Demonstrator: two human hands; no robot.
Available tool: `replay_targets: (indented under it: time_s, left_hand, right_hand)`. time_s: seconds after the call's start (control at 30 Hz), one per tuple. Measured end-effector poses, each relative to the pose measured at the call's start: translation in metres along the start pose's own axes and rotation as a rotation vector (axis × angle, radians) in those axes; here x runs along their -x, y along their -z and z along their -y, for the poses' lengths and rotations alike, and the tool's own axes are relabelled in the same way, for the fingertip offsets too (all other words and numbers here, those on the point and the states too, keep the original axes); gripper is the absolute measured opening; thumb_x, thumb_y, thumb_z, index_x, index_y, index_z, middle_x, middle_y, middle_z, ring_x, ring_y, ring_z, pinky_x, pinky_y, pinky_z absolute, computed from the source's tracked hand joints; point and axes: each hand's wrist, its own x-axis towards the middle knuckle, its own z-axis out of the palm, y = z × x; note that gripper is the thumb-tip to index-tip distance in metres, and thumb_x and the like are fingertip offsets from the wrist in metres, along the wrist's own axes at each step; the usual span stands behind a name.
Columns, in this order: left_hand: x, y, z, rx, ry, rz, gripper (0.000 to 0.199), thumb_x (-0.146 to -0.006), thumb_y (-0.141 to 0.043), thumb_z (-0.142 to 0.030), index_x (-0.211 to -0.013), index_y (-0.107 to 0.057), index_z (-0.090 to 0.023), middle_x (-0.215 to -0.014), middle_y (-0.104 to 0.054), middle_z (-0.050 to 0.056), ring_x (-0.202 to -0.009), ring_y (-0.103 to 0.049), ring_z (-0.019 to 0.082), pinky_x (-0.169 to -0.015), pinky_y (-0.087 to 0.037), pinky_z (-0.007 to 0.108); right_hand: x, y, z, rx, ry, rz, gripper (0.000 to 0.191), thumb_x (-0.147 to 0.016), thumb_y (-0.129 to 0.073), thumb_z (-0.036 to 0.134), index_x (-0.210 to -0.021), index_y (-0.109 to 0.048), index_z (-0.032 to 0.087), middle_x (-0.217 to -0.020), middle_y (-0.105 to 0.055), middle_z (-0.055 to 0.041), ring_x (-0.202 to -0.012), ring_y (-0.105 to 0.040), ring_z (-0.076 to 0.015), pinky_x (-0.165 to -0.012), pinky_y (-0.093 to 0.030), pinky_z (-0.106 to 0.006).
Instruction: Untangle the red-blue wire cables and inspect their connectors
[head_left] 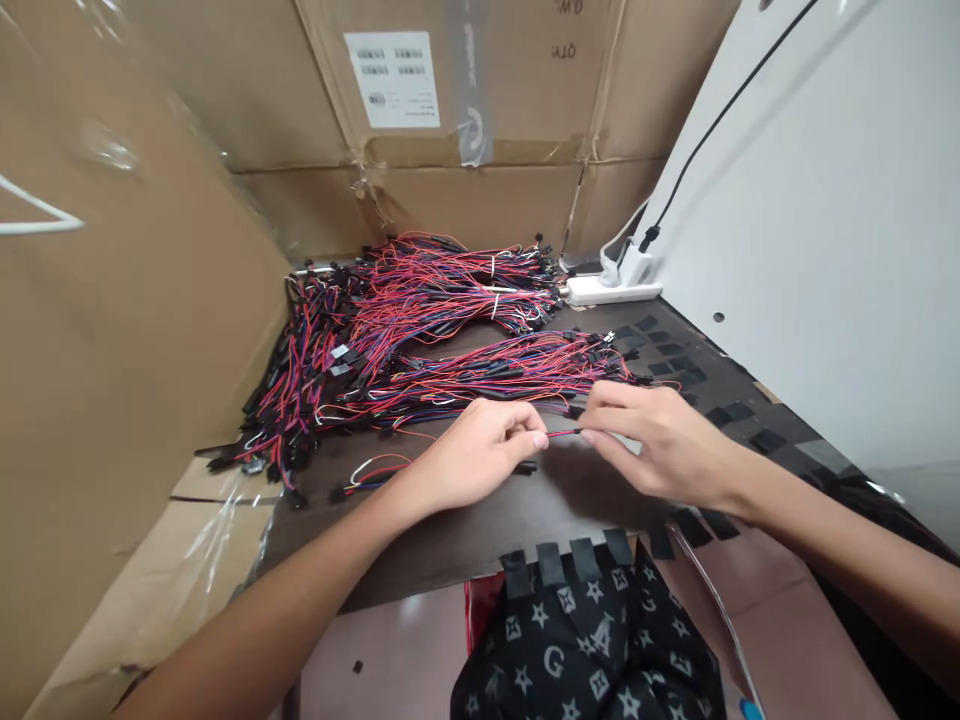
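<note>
My left hand (480, 455) and my right hand (656, 440) meet in the middle of the dark tabletop (480, 530). A thin red wire (562, 433) runs between them, pinched in the fingertips of both hands. Its ends are hidden by my fingers. A small black connector (526, 467) lies just below my left fingers. Beyond my hands, a long bundle of red, black and blue wires (487, 375) lies across the table. Behind it is a larger heap of wire harnesses with black connectors (442, 305). A few loose wires (375, 472) sit left of my left wrist.
Cardboard sheets and boxes (465, 130) wall the back and left of the table. A white power strip (611, 290) with a black cable stands at the back right, beside a white panel (810, 200). Black tape strips (585, 560) line the table's near edge, above a black star-patterned cloth (577, 640).
</note>
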Motion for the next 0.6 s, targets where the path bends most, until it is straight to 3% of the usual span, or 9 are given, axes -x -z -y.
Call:
replay_targets:
  time_s: [0.13, 0.27, 0.47, 0.6]
  left_hand:
    - [0.002, 0.018, 0.003, 0.081, 0.091, 0.099, 0.016, -0.084, -0.049, -0.021, -0.078, -0.062, -0.013, -0.059, -0.05, -0.004, -0.051, -0.043, 0.008, -0.048, -0.033, 0.02]
    - [0.003, 0.025, 0.007, 0.27, 0.164, 0.232, 0.014, -0.083, -0.05, -0.019, -0.089, -0.061, -0.012, -0.065, -0.056, -0.002, -0.051, -0.052, 0.009, -0.051, -0.044, 0.022]
    - [0.001, 0.026, 0.01, 0.41, 0.131, 0.191, 0.018, -0.076, -0.055, -0.009, -0.093, -0.061, -0.01, -0.083, -0.068, 0.007, -0.074, -0.065, 0.014, -0.074, -0.052, 0.031]
    - [0.001, 0.033, 0.005, 0.233, 0.099, 0.069, 0.023, -0.074, -0.053, -0.005, -0.093, -0.063, -0.012, -0.098, -0.069, 0.009, -0.093, -0.065, 0.017, -0.081, -0.05, 0.03]
  right_hand:
    - [0.01, 0.017, -0.015, -0.017, 0.007, -0.018, 0.028, -0.092, -0.041, 0.019, -0.082, -0.067, 0.016, -0.075, -0.066, -0.0061, -0.065, -0.058, -0.0152, -0.059, -0.04, -0.027]
    - [0.022, 0.028, -0.021, -0.054, -0.005, -0.007, 0.022, -0.094, -0.045, 0.021, -0.095, -0.067, 0.018, -0.089, -0.073, -0.0035, -0.075, -0.066, -0.0159, -0.066, -0.045, -0.026]
    - [0.034, 0.029, -0.026, -0.033, -0.032, -0.006, 0.023, -0.095, -0.045, 0.021, -0.087, -0.066, 0.018, -0.081, -0.07, -0.0023, -0.071, -0.064, -0.0154, -0.064, -0.044, -0.026]
    - [0.039, 0.026, -0.029, -0.041, -0.038, 0.023, 0.023, -0.096, -0.044, 0.022, -0.087, -0.065, 0.018, -0.079, -0.068, -0.0026, -0.071, -0.063, -0.0154, -0.066, -0.045, -0.026]
